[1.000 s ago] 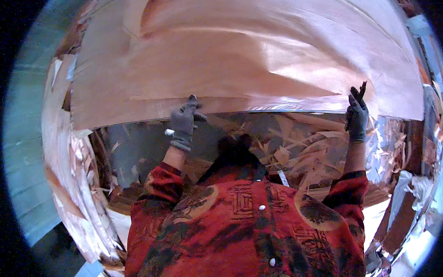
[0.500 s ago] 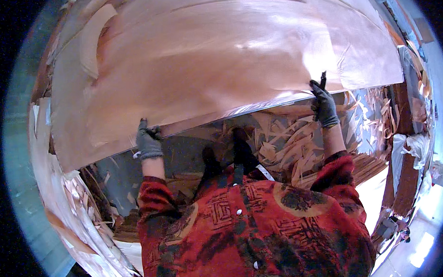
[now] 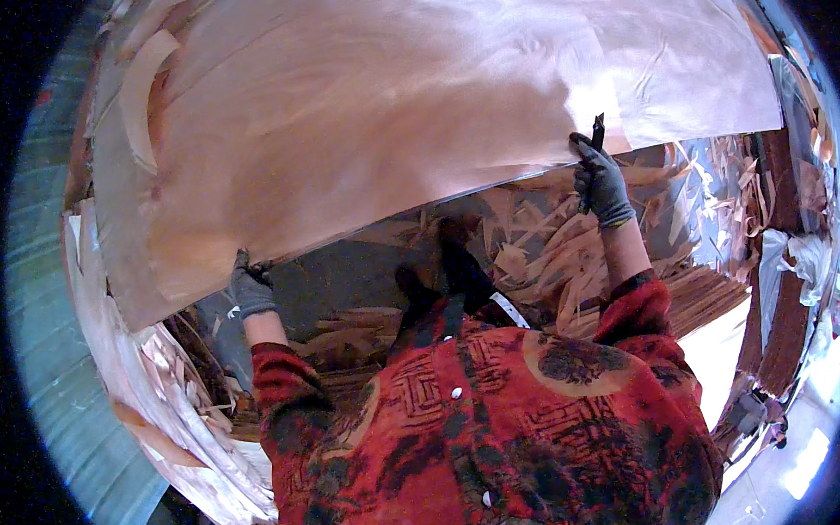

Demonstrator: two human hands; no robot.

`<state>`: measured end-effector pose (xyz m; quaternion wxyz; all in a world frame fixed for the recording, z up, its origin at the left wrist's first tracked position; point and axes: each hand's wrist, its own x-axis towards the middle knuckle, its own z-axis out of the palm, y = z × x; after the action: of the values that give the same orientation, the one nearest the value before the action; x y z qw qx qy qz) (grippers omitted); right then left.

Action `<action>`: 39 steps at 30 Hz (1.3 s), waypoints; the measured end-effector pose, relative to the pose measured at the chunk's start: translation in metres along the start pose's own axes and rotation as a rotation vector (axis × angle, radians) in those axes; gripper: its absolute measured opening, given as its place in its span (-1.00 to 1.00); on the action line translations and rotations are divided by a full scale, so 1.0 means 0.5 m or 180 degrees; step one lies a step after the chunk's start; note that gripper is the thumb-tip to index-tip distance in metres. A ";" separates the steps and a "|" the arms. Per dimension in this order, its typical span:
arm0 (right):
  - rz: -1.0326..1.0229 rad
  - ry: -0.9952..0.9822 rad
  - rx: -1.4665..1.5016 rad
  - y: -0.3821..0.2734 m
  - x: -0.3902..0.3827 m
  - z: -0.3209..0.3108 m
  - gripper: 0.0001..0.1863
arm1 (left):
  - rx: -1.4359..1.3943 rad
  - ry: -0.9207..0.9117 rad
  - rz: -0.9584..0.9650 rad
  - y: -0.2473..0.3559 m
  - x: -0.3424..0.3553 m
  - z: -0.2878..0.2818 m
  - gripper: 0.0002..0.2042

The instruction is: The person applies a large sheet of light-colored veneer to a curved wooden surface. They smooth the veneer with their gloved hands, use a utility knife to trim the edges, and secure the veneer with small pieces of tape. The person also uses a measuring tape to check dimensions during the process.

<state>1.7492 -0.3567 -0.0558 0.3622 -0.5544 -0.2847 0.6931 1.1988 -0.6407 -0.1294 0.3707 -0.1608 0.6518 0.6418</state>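
Observation:
A broad, thin wood veneer sheet (image 3: 387, 125) with a pale brown, shiny surface spreads in front of me, its near edge slanting up to the right. My left hand (image 3: 252, 289), in a grey glove, is closed on that edge toward its left end. Farther right, my right hand (image 3: 604, 189), also gloved, is at the same edge with its fingers closed. A small dark knife (image 3: 599, 132) sticks up from it, pointed end away from me; its handle is hidden in the glove. Whether this hand also pinches the sheet, I cannot tell.
A curved veneer strip (image 3: 139, 101) lies on the sheet's far left. Veneer scraps (image 3: 540, 249) litter the floor around my feet, beside a veneer stack (image 3: 694, 304) on the right. Layered pale sheets (image 3: 128, 365) rise at left, and white plastic (image 3: 804, 268) hangs at right.
The veneer sheet's near edge has shifted slightly, its right end moving away from me. My left hand has moved a little left, and my right hand slightly farther away with the knife.

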 end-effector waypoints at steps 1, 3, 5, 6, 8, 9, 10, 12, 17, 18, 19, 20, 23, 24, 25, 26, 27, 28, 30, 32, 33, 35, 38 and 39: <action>0.0002 0.0017 -0.0015 0.002 0.003 0.003 -0.65 | -0.0006 0.0070 0.0028 0.000 0.007 -0.006 -0.80; -0.0023 0.0200 0.0019 0.004 0.004 0.011 -0.66 | -0.0205 -0.0058 0.0046 -0.005 0.007 -0.001 -0.82; -0.0079 0.0361 -0.0085 -0.002 0.001 0.020 -0.67 | -0.0330 -0.0103 0.0156 -0.017 0.004 0.012 -0.82; -0.0090 0.0418 -0.0230 -0.007 0.000 0.028 -0.67 | -0.0362 -0.0070 0.0254 -0.023 -0.004 0.019 -0.81; -0.0144 0.0419 -0.0243 -0.002 0.013 0.019 -0.68 | -0.0403 0.0018 0.0312 -0.022 -0.010 0.026 -0.79; -0.0288 0.0365 -0.0222 0.002 0.012 0.016 -0.69 | -0.0438 0.0064 0.0412 -0.021 -0.027 0.040 -0.79; -0.0221 0.0560 -0.0284 0.004 0.014 0.009 -0.68 | -0.0473 0.0105 0.0514 -0.021 -0.057 0.071 -0.79; -0.0604 0.0382 -0.0565 0.015 0.032 0.001 -0.67 | -0.0581 0.0178 0.0676 -0.023 -0.071 0.080 -0.79; -0.0929 0.1177 -0.0532 0.023 0.022 -0.048 -0.59 | -0.0530 0.0653 0.0771 -0.019 -0.070 0.091 -0.78; -0.1983 0.1251 -0.1434 0.026 0.032 -0.092 -0.57 | -0.0463 0.0551 0.0783 -0.011 -0.091 0.105 -0.79; -0.2222 0.1254 -0.1693 0.032 0.025 -0.081 -0.59 | -0.0405 0.0520 0.0823 -0.006 -0.111 0.101 -0.79; -0.2494 0.1318 -0.1946 0.033 0.010 -0.082 -0.61 | -0.0395 0.0410 0.0725 -0.028 -0.073 0.083 -0.79; -0.1654 0.1098 -0.1535 0.009 -0.018 0.003 -0.58 | -0.0698 0.0518 0.0772 -0.020 -0.110 0.083 -0.77; -0.1554 0.1042 -0.1362 -0.006 -0.035 0.055 -0.63 | -0.0748 0.0554 0.0545 -0.011 -0.123 0.092 -0.77; -0.1457 0.0997 -0.1202 -0.011 -0.056 0.105 -0.66 | -0.0810 0.0568 0.0306 -0.008 -0.129 0.097 -0.77; -0.1537 0.0697 -0.1159 -0.012 -0.059 0.131 -0.66 | -0.0888 0.0650 0.0269 -0.010 -0.128 0.093 -0.77; -0.1553 0.0680 -0.1176 -0.013 -0.081 0.187 -0.64 | -0.0946 0.0713 0.0226 -0.018 -0.123 0.092 -0.77; -0.1515 0.0501 -0.1172 -0.012 -0.087 0.225 -0.65 | -0.0999 0.0775 0.0182 -0.022 -0.121 0.089 -0.77; -0.1409 0.0227 -0.1209 -0.012 -0.091 0.266 -0.67 | -0.1026 0.0724 0.0145 -0.027 -0.130 0.089 -0.79; -0.1378 -0.0108 -0.1225 0.000 -0.086 0.294 -0.67 | -0.1030 0.0670 0.0108 -0.030 -0.136 0.089 -0.80; -0.1322 -0.0250 -0.1277 0.005 -0.088 0.312 -0.68 | -0.1099 0.0678 0.0092 -0.032 -0.137 0.090 -0.80; -0.1208 -0.0356 -0.1350 0.019 -0.091 0.353 -0.68 | -0.1223 0.0699 0.0053 -0.036 -0.135 0.092 -0.82; -0.1262 -0.0717 -0.1696 0.042 -0.114 0.409 -0.67 | -0.1484 0.0745 0.0126 -0.037 -0.148 0.097 -0.82; -0.1145 -0.0712 -0.1831 0.048 -0.118 0.429 -0.68 | -0.1442 0.0742 0.0121 -0.040 -0.150 0.096 -0.83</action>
<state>1.5428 -0.4173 0.0064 0.2741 -0.4954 -0.5991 0.5661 1.2763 -0.6173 -0.0872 0.2354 -0.3004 0.5325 0.7555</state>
